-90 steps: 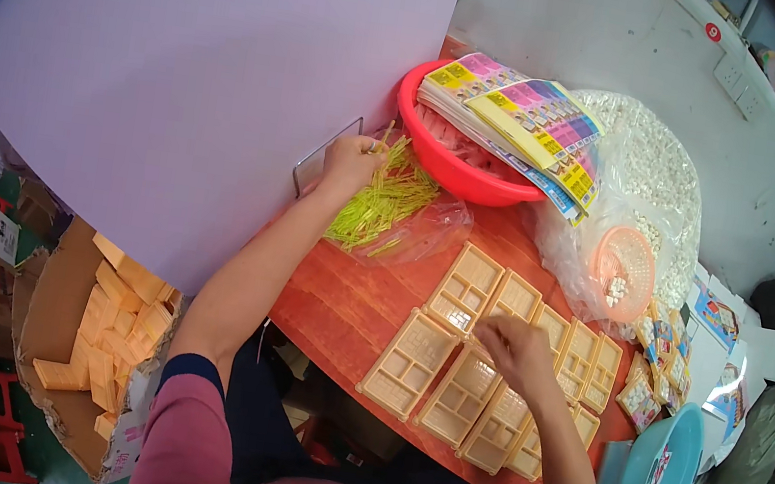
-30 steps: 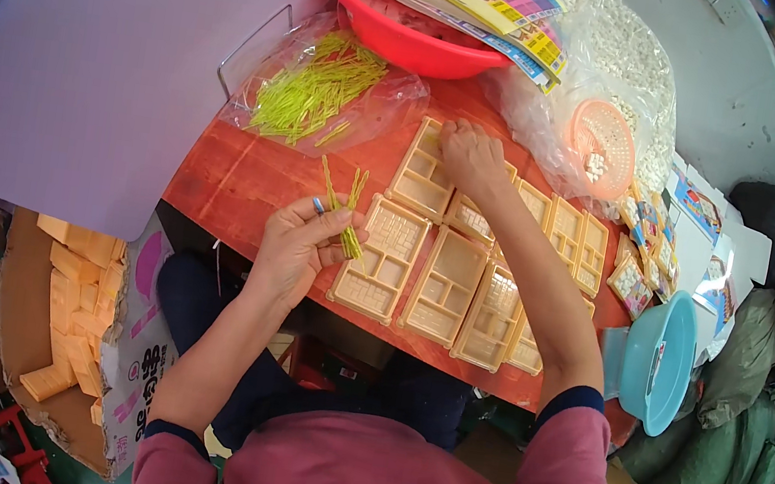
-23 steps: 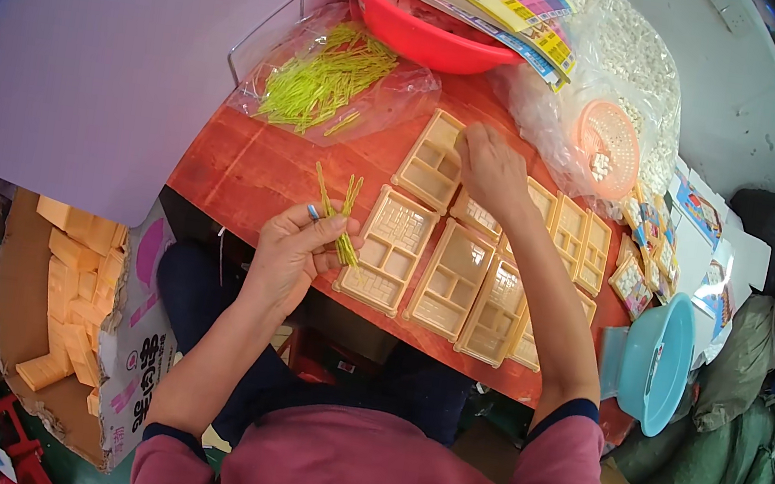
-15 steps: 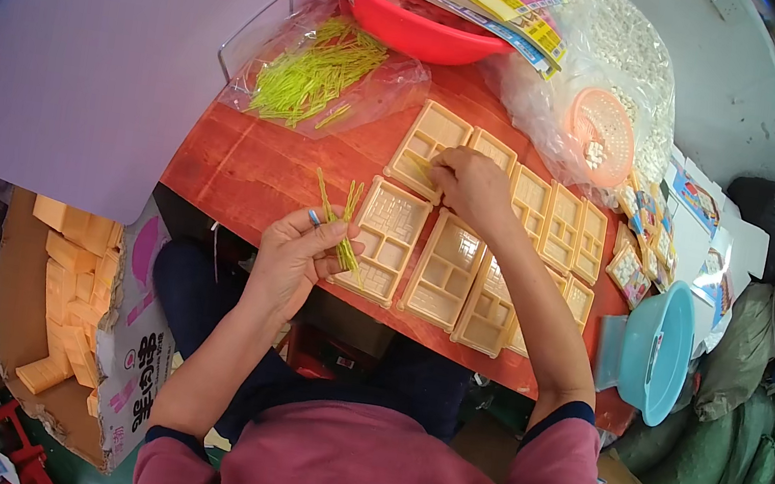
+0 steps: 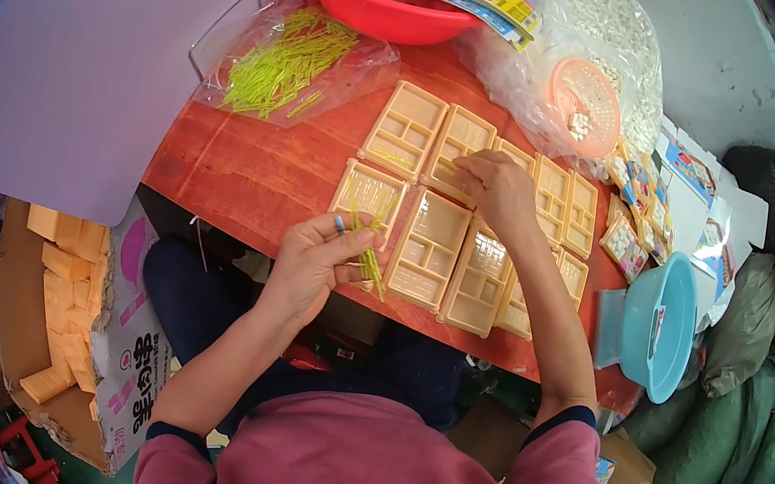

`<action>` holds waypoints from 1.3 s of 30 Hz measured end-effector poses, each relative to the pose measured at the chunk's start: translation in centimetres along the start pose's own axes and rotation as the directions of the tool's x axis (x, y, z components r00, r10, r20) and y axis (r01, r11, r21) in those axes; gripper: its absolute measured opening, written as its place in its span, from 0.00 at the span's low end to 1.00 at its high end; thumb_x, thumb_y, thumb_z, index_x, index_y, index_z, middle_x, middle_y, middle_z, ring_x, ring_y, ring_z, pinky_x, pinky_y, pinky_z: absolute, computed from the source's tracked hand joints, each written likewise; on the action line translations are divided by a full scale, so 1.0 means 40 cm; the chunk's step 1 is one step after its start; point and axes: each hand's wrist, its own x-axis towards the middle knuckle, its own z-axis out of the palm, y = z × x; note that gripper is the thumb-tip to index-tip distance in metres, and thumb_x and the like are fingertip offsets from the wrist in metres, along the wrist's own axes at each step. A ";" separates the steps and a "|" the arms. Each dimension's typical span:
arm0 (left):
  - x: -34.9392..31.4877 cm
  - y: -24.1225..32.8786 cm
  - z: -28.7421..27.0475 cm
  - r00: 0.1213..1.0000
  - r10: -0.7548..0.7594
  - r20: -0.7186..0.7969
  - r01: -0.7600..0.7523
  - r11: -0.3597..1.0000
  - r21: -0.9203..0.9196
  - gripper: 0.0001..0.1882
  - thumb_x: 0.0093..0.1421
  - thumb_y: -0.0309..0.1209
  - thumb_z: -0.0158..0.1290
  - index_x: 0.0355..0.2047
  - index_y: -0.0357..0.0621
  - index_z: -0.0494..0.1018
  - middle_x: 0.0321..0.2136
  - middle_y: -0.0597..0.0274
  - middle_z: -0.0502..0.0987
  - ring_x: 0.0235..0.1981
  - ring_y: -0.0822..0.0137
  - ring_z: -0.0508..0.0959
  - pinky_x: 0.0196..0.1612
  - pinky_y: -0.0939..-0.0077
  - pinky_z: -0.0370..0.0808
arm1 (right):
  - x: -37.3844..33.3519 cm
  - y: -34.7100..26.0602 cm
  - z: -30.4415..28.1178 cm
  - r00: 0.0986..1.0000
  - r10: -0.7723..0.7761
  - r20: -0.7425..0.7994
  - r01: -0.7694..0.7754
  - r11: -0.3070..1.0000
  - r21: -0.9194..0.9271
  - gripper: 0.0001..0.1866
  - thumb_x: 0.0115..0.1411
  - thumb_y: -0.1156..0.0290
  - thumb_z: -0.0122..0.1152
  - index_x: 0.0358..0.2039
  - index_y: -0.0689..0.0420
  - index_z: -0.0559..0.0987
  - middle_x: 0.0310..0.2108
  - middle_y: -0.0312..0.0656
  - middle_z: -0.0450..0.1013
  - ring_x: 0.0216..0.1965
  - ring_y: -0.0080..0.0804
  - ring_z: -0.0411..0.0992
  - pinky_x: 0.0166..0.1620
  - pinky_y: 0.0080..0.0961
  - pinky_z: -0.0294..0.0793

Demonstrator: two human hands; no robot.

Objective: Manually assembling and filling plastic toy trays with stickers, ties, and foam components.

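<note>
My left hand (image 5: 313,261) is closed round a small bunch of thin yellow-green plastic sticks (image 5: 370,265), in front of the nearest left tray (image 5: 368,186). A blue band shows on one of its fingers. Fingers bent together, my right hand (image 5: 505,194) reaches over the second beige compartment tray (image 5: 469,127) of the far row. Whatever its fingertips pinch is hidden. A yellow stick (image 5: 395,158) lies in the near compartment of the far row's leftmost tray (image 5: 410,107). The trays stand in two rows on a red wooden table (image 5: 240,162).
A plastic bag of loose yellow-green sticks (image 5: 289,65) lies at the far left. Behind are a red basin (image 5: 379,18) with printed sheets and a pink basket (image 5: 578,86) with white pieces. A blue basin (image 5: 668,326) stands right; a carton of orange blocks (image 5: 73,257) stands left.
My right hand has moved from the far row's leftmost tray to the tray beside it on the right. My left hand, still holding the sticks, has shifted slightly right. The view has shifted a little.
</note>
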 end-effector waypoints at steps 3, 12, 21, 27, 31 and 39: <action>0.010 -0.021 0.035 1.000 -0.015 0.021 0.015 1.000 0.017 0.10 0.55 0.24 0.52 0.38 0.37 0.70 0.31 0.57 0.76 0.30 0.67 0.78 0.30 0.77 0.78 | -0.017 -0.023 -0.030 0.992 0.120 0.036 -0.125 0.931 0.343 0.08 0.53 0.70 0.58 0.33 0.59 0.78 0.30 0.37 0.75 0.31 0.28 0.73 0.35 0.24 0.71; 0.055 -0.099 0.150 0.986 -0.064 0.156 0.056 0.997 0.055 0.07 0.56 0.25 0.51 0.35 0.36 0.71 0.30 0.59 0.76 0.28 0.70 0.78 0.29 0.80 0.78 | -0.152 -0.070 -0.079 0.906 0.217 0.364 -0.411 0.237 0.880 0.09 0.57 0.66 0.56 0.30 0.59 0.75 0.23 0.34 0.72 0.23 0.16 0.67 0.28 0.13 0.65; 0.059 -0.147 0.192 0.977 -0.139 0.162 0.126 0.988 0.085 0.08 0.56 0.26 0.52 0.36 0.37 0.71 0.29 0.58 0.76 0.30 0.68 0.78 0.31 0.79 0.78 | -0.135 0.056 -0.126 0.923 0.383 0.046 -0.322 0.700 0.638 0.10 0.59 0.66 0.51 0.29 0.59 0.73 0.23 0.34 0.71 0.24 0.22 0.69 0.27 0.19 0.67; 0.045 -0.141 0.172 0.973 -0.176 0.148 0.160 0.980 0.115 0.09 0.56 0.26 0.52 0.37 0.36 0.71 0.29 0.58 0.76 0.30 0.67 0.78 0.32 0.77 0.78 | -0.129 0.112 -0.079 0.990 -0.077 0.121 0.110 0.950 -0.292 0.03 0.50 0.70 0.57 0.26 0.54 0.76 0.26 0.36 0.72 0.29 0.34 0.71 0.28 0.31 0.69; 0.043 -0.143 0.165 0.971 -0.194 0.137 0.179 0.977 0.116 0.09 0.56 0.26 0.52 0.37 0.36 0.71 0.30 0.58 0.76 0.31 0.67 0.78 0.32 0.78 0.78 | -0.146 0.117 -0.079 0.998 -0.051 0.038 0.057 0.976 -0.212 0.03 0.46 0.70 0.55 0.22 0.52 0.76 0.22 0.37 0.70 0.28 0.36 0.71 0.28 0.32 0.70; 0.037 -0.157 0.185 0.957 -0.231 0.178 0.198 0.963 0.183 0.10 0.56 0.26 0.52 0.38 0.36 0.71 0.30 0.58 0.76 0.30 0.68 0.78 0.32 0.78 0.78 | -0.204 0.217 -0.167 0.997 0.079 -0.022 -0.082 0.961 -0.264 0.05 0.52 0.68 0.55 0.27 0.53 0.77 0.26 0.36 0.72 0.29 0.35 0.71 0.29 0.31 0.70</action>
